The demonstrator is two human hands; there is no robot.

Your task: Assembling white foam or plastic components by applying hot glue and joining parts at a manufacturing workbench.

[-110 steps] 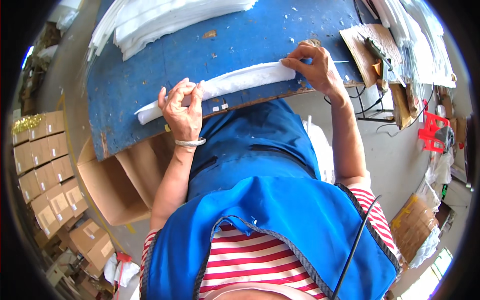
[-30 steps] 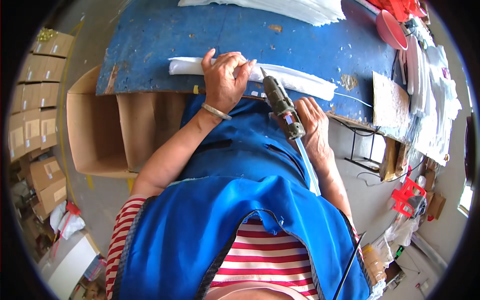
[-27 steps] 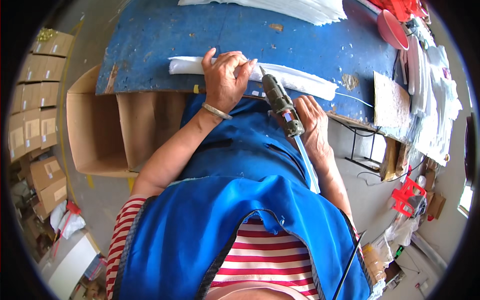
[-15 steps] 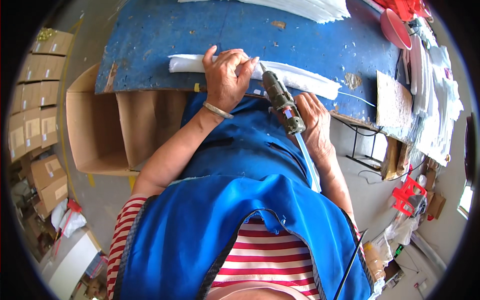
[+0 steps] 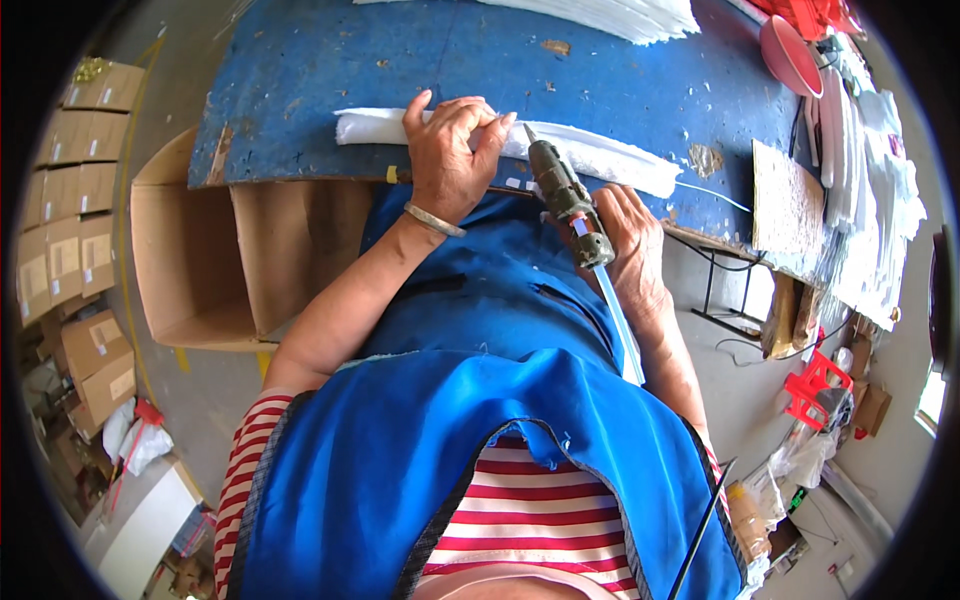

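A long folded strip of white foam (image 5: 610, 155) lies along the near edge of the worn blue table (image 5: 320, 70). My left hand (image 5: 447, 160) presses down on the strip near its left part, fingers spread over it. My right hand (image 5: 625, 245) grips a dark glue gun (image 5: 562, 195), its nozzle pointing at the strip just right of my left fingers. A pale glue stick (image 5: 620, 325) juts out of the gun's back toward my blue apron.
A stack of white foam sheets (image 5: 610, 12) lies at the table's far side, a red bowl (image 5: 785, 50) at the far right. An open cardboard box (image 5: 210, 260) stands under the table on the left. Closed cartons (image 5: 75, 200) are stacked at the far left.
Since the oldest frame my right hand has left the strip's end and taken up the glue gun. Over the last second the gun's nozzle has crept closer to the strip.
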